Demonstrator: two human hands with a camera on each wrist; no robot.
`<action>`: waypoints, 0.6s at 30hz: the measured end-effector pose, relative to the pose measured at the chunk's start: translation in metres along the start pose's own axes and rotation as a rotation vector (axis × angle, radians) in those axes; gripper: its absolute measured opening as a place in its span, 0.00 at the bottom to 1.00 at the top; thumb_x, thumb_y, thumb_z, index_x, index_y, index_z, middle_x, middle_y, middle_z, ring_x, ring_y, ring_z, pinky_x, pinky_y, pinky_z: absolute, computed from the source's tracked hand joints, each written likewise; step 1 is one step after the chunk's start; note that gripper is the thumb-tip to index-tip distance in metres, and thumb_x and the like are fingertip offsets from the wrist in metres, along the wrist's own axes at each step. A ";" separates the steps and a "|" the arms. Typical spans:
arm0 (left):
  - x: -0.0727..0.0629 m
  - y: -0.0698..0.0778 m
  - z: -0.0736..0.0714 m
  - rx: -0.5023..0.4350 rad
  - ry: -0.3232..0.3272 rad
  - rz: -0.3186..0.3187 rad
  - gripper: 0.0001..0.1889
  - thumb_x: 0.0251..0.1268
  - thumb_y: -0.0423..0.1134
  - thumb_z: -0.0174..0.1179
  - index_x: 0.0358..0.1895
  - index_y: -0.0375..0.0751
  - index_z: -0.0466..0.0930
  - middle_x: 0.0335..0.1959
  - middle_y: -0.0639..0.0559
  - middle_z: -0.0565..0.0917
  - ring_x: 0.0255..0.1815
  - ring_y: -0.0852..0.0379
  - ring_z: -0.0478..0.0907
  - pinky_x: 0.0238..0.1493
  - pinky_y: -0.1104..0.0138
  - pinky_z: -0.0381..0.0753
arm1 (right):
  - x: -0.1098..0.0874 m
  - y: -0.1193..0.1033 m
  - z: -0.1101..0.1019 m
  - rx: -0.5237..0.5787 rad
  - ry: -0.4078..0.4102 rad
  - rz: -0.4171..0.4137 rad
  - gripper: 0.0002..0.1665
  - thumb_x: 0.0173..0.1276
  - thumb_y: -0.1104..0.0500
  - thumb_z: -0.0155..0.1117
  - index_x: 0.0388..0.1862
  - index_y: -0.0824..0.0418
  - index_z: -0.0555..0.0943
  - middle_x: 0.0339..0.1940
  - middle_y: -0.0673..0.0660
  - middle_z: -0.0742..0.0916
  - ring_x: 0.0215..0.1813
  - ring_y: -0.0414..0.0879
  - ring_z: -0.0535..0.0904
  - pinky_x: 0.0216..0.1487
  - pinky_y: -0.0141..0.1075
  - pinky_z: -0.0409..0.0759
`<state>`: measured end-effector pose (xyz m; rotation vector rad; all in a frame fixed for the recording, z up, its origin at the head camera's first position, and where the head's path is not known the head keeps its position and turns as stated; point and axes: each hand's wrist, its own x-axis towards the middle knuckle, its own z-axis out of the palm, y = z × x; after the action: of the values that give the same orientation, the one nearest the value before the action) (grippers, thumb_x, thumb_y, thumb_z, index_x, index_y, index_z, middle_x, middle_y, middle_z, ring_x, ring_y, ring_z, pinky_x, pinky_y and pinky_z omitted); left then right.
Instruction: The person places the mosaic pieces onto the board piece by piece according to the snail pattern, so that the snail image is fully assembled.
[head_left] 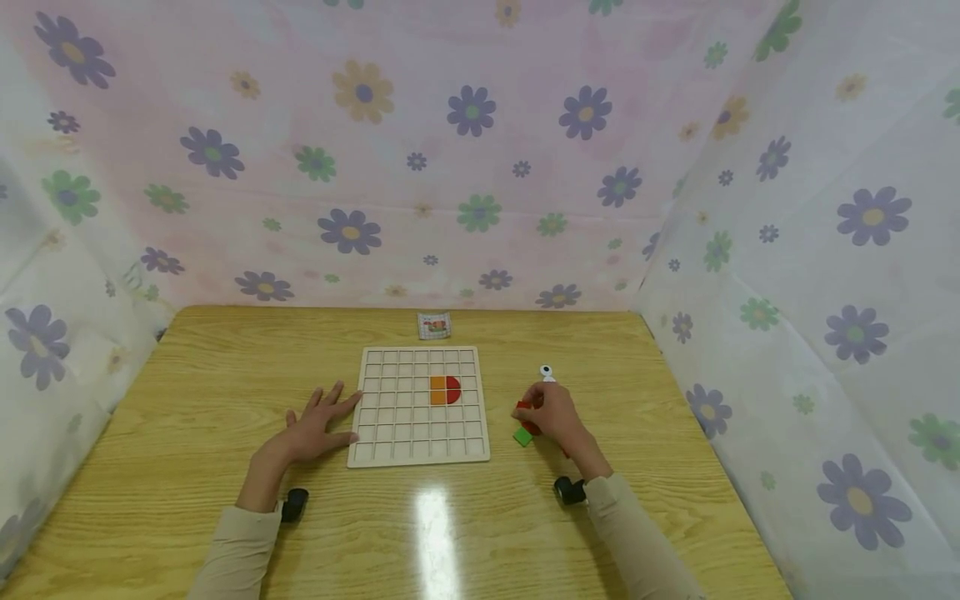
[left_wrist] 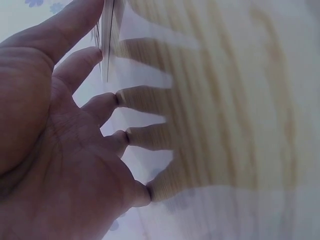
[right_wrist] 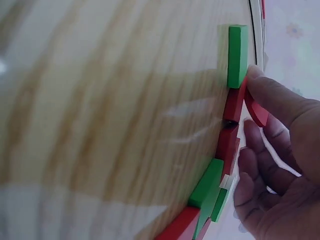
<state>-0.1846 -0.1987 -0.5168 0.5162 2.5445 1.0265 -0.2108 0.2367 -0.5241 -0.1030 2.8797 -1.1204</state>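
Note:
My left hand [head_left: 309, 431] lies spread on the table, its thumb and index fingertips at the left edge of the pale wooden grid board [head_left: 397, 417]. In the left wrist view those fingertips meet the board's edge [left_wrist: 108, 47]. On the board, two orange squares [head_left: 438, 390] adjoin two red quarter-round pieces [head_left: 453, 389]. Right of the board, my right hand [head_left: 557, 414] pinches a red curved piece [right_wrist: 256, 109] between thumb and fingers. A green block [head_left: 522, 436] lies just below it, and red blocks [right_wrist: 228, 142] line up close by, partly hidden by the hand in the head view.
A small picture card [head_left: 434, 326] lies behind the board. Beyond the right hand is a white piece with a black eye dot [head_left: 546, 371]. More green blocks [right_wrist: 206, 187] lie among the red ones. Flowered cloth [head_left: 420, 167] hangs around the table [head_left: 225, 358].

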 end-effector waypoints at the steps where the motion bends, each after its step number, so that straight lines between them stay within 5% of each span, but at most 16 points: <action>1: 0.000 0.000 0.000 -0.002 0.000 0.000 0.39 0.72 0.47 0.63 0.80 0.37 0.57 0.81 0.26 0.42 0.78 0.20 0.30 0.60 0.18 0.28 | 0.001 0.000 0.000 0.007 0.000 -0.010 0.11 0.59 0.60 0.80 0.31 0.60 0.83 0.30 0.54 0.84 0.33 0.46 0.76 0.35 0.37 0.77; 11: 0.002 -0.002 0.001 -0.008 0.000 -0.001 0.40 0.72 0.47 0.64 0.80 0.37 0.57 0.81 0.27 0.42 0.78 0.20 0.30 0.60 0.18 0.27 | 0.001 -0.007 0.000 0.028 -0.005 -0.053 0.10 0.64 0.63 0.76 0.43 0.65 0.90 0.39 0.57 0.92 0.41 0.48 0.87 0.45 0.44 0.86; 18: 0.002 -0.003 0.001 0.000 0.006 -0.001 0.40 0.71 0.47 0.64 0.80 0.38 0.58 0.81 0.27 0.42 0.78 0.20 0.31 0.60 0.18 0.27 | -0.002 -0.021 -0.001 0.024 -0.044 -0.107 0.09 0.68 0.64 0.71 0.44 0.65 0.91 0.40 0.59 0.92 0.39 0.48 0.88 0.41 0.42 0.86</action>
<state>-0.1866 -0.1993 -0.5205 0.5126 2.5498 1.0295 -0.2080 0.2226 -0.5091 -0.2807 2.8517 -1.1534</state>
